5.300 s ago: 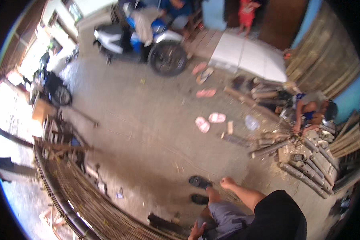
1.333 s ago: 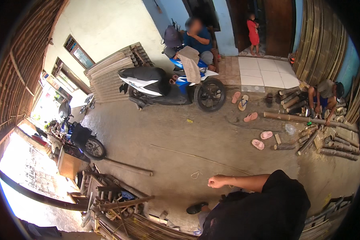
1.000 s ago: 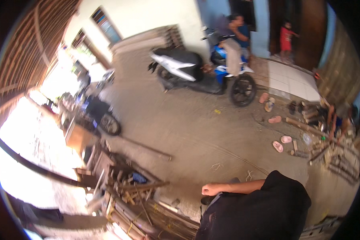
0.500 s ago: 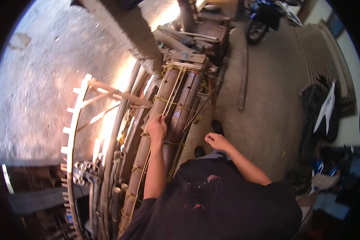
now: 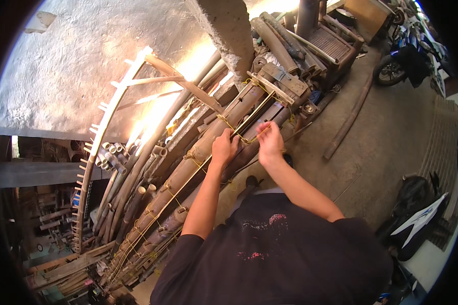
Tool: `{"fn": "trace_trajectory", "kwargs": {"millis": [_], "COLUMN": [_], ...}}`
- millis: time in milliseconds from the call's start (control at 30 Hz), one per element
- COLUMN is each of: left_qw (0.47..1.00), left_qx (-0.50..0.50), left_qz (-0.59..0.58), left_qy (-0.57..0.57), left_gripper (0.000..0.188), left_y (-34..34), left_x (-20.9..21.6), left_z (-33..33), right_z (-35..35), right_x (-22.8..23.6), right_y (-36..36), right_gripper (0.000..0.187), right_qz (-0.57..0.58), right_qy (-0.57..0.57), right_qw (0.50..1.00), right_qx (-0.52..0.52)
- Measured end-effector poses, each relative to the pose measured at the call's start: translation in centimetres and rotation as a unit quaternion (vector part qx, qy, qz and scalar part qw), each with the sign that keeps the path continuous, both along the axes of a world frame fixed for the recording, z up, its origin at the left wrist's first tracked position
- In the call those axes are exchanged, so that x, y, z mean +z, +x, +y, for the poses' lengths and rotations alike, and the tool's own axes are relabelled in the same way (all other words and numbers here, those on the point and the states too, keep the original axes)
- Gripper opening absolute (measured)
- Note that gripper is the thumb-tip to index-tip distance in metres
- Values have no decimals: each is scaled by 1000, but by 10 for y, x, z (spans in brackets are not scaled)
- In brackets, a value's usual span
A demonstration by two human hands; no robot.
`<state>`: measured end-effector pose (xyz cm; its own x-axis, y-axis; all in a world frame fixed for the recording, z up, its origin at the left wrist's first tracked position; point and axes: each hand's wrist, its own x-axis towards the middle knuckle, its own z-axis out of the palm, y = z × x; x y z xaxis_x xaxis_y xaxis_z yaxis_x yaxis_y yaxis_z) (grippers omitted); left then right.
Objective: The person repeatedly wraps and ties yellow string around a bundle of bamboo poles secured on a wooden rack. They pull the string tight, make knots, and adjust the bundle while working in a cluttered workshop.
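Both arms are extended forward from the torso (image 5: 269, 264), hands side by side, close together but not touching. Left forearm (image 5: 203, 203) runs up and slightly rightward, bare below a short left sleeve (image 5: 175, 259); wrist nearly in line with the forearm. Left hand (image 5: 225, 147) is back uppermost, fingers curled, thumb on its right side; degree of closure unclear. Right forearm (image 5: 308, 190) slants up and leftward from the right sleeve (image 5: 361, 241). Right hand (image 5: 270, 144) sits marginally higher than the left, tilted upward, fingers bent inward toward the left hand; fingertip contact too small to resolve.
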<state>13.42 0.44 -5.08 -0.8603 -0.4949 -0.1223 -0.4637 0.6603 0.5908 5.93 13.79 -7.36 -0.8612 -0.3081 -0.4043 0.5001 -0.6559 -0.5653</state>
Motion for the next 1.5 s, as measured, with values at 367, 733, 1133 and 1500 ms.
{"fn": "trace_trajectory", "kwargs": {"millis": [367, 733, 1133, 1500], "left_qw": [994, 966, 973, 996], "left_qx": [27, 60, 83, 74], "left_qz": [100, 219, -159, -11], "left_qy": [-44, 125, -142, -52], "left_gripper": [25, 26, 23, 26], "left_y": [-6, -28, -112, -171], "left_x": [-11, 1, -45, -13], "left_z": [5, -19, -131, 85], "right_z": [-135, 46, 435, 124], "right_x": [40, 0, -139, -67], "right_y": [-96, -8, -101, -119], "right_gripper": [35, 38, 47, 21], "right_qz": [616, 510, -116, -147], "right_qy": [369, 263, 628, 38], "right_qw": [502, 594, 768, 948], "right_qx": [482, 564, 52, 281]}}
